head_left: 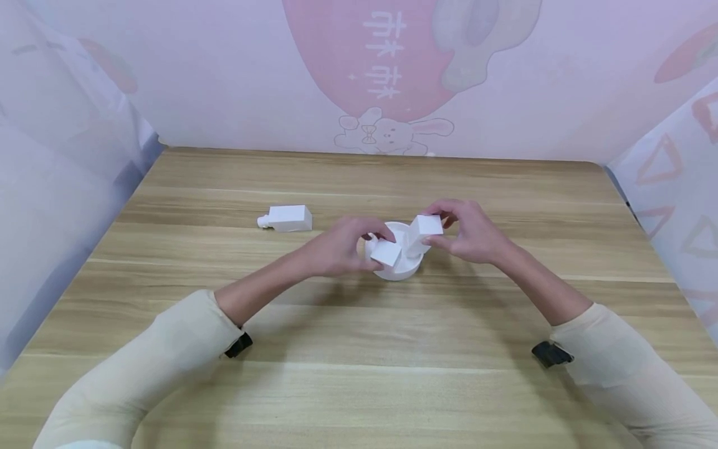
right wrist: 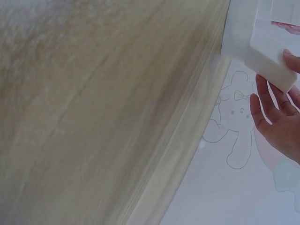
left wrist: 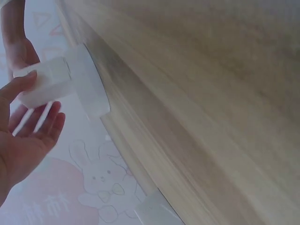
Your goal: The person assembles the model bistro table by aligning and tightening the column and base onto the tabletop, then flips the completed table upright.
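Note:
A round white dish (head_left: 399, 274) stands on the wooden table. My left hand (head_left: 339, 249) grips a white rectangular block-shaped piece (head_left: 386, 252) at the dish's left side, its square end facing up. In the left wrist view, the thumb presses on that piece (left wrist: 49, 77), which reaches down to the dish (left wrist: 91, 86). My right hand (head_left: 473, 234) pinches a second white rectangular piece (head_left: 423, 232) between thumb and fingers. This one leans outward at the dish's right side, tilted also in the right wrist view (right wrist: 268, 63). The dish hides the lower ends of both pieces.
A white rectangular bottle (head_left: 288, 218) with a narrow neck lies on its side, left of the dish. Behind the table's back edge hangs a pale printed curtain (head_left: 224, 81), with more curtain at both sides. The wooden tabletop (head_left: 359, 374) extends in front.

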Tool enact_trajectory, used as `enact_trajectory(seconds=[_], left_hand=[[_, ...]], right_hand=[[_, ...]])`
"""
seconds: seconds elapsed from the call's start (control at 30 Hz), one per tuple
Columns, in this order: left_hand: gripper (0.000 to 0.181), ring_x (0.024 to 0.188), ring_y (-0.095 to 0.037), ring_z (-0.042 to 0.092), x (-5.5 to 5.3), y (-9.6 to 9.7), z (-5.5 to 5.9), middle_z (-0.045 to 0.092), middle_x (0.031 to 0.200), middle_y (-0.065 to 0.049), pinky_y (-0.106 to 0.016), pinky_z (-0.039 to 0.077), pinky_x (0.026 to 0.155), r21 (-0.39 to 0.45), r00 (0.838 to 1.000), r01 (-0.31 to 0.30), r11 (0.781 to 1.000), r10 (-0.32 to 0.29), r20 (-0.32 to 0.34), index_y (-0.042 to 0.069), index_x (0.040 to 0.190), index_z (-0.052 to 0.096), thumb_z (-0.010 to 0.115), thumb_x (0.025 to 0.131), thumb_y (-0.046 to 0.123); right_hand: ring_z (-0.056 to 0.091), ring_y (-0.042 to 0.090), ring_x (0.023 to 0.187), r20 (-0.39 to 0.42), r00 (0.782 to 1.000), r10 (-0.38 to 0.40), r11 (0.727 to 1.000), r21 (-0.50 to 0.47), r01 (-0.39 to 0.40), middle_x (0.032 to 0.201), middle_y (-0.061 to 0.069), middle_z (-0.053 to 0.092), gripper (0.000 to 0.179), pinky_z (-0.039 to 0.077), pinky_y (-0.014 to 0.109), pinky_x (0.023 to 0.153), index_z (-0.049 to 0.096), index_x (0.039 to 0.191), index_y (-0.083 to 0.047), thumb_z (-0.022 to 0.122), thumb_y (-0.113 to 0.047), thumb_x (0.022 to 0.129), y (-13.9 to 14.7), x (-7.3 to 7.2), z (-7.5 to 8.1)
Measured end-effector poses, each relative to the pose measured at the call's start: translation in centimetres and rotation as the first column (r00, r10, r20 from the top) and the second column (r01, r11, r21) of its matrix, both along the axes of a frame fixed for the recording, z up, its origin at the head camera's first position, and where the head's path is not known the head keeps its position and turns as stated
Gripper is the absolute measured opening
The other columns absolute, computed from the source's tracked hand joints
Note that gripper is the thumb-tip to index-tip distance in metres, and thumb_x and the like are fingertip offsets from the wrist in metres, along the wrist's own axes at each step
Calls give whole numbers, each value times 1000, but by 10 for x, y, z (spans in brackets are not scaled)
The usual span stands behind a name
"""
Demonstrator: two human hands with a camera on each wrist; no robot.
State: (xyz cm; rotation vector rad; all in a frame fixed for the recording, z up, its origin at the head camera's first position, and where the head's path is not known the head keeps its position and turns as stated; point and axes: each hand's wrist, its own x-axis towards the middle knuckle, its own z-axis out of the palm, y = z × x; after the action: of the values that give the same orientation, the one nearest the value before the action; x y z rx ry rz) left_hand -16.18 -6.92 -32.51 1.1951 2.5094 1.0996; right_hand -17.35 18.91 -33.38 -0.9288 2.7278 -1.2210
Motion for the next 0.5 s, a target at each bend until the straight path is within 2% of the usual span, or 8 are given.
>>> enact_trajectory(seconds=[0.1, 0.17, 0.37, 0.5], left_hand=[[35, 91, -14, 60, -6, -2, 0, 67, 100, -1, -31, 50, 86, 14, 996, 84, 996, -85, 4, 5, 104, 68, 79, 71, 1], [35, 91, -14, 61, -9, -3, 0, 67, 100, -2, -29, 50, 86, 16, 994, 111, 994, -111, 18, 5, 105, 69, 78, 72, 1], [34, 88, -15, 63, -11, -3, 1, 68, 99, -4, -27, 51, 85, 7, 993, 117, 993, -117, 26, 3, 103, 69, 78, 70, 0], [34, 86, -14, 62, -12, -1, 1, 68, 96, -2, -32, 52, 84, -14, 993, 118, 993, -118, 12, 5, 102, 69, 77, 69, -1]], right_hand=[[59, 25, 82, 5, 1000, 8, 1000, -7, -8, 96, 10, 67, 32, 53, 46, 75, 65, 105, 3, 77, -3, 76, 1, -1, -1], [59, 25, 83, 1, 1000, 16, 1000, -6, -16, 96, 11, 67, 33, 53, 45, 76, 65, 106, 3, 77, -3, 75, 1, -2, -1], [60, 21, 86, 19, 999, 30, 997, 73, -31, 97, 8, 66, 42, 52, 40, 80, 64, 110, 1, 81, -11, 74, -1, -5, -4], [62, 21, 86, 41, 999, 15, 996, 90, -19, 95, 7, 67, 42, 52, 40, 81, 64, 109, -1, 83, -13, 73, -3, -6, -6]])
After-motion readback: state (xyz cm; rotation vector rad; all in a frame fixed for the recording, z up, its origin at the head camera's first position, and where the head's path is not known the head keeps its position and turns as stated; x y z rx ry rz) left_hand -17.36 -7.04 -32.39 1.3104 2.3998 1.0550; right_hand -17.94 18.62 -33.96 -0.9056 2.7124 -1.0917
